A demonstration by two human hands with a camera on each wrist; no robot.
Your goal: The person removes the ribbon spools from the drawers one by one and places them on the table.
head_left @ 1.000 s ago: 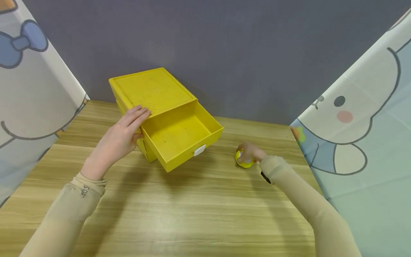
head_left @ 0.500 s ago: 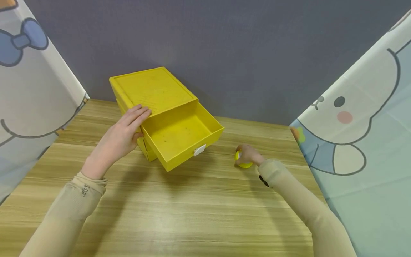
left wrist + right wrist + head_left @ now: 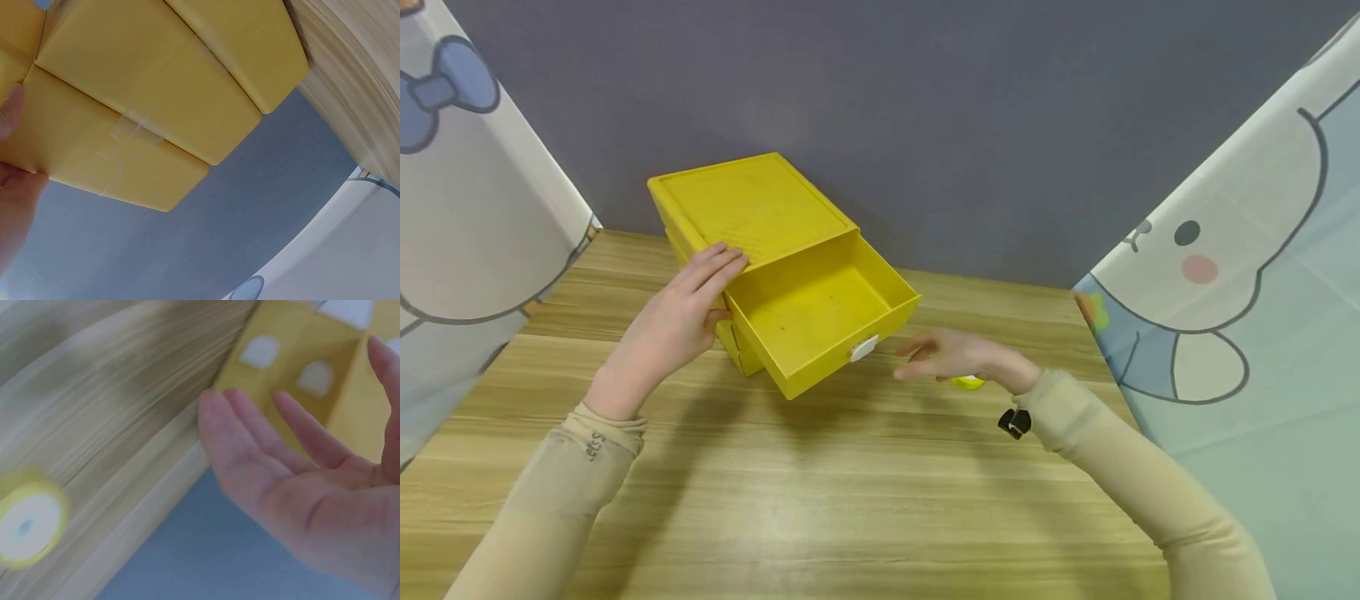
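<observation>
Yellow plastic drawer cabinet (image 3: pixel 752 212) stands toward the back-left of the light wooden table (image 3: pixel 850 483), against the grey wall (image 3: pixel 925 108). Its top drawer (image 3: pixel 820 312) is pulled well out, interior bare, white tab handle (image 3: pixel 864 348) facing front-right. A lower drawer front with its own white tab shows in the right wrist view.

Left hand (image 3: pixel 681 321): fingers straight and flat on the front-left corner of the cabinet top, thumb down against the side. It presses and steadies; it grips nothing.

Right hand (image 3: pixel 951 357): palm open, fingers spread and relaxed, holding nothing. It hovers just above the table between the drawer handle and a small round yellow tape roll with a white core (image 3: pixel 967 382). The roll lies on the table, just beside the wrist and partly hidden under the hand in the head view; it is blurred in the right wrist view (image 3: pixel 28 525). It is apart from the fingers and outside the drawer.

Cartoon-print cloth screens (image 3: pixel 1240 275) stand at both sides of the table.

Risks, as judged:
- The roll is round and free on a smooth top; a brush from the wrist or sleeve could send it rolling toward the right table edge.
- The drawer is far extended; a push on its front with the left hand slack could skid or tip the light cabinet.
- A hasty reach could knock the handle and jolt the drawer.
</observation>
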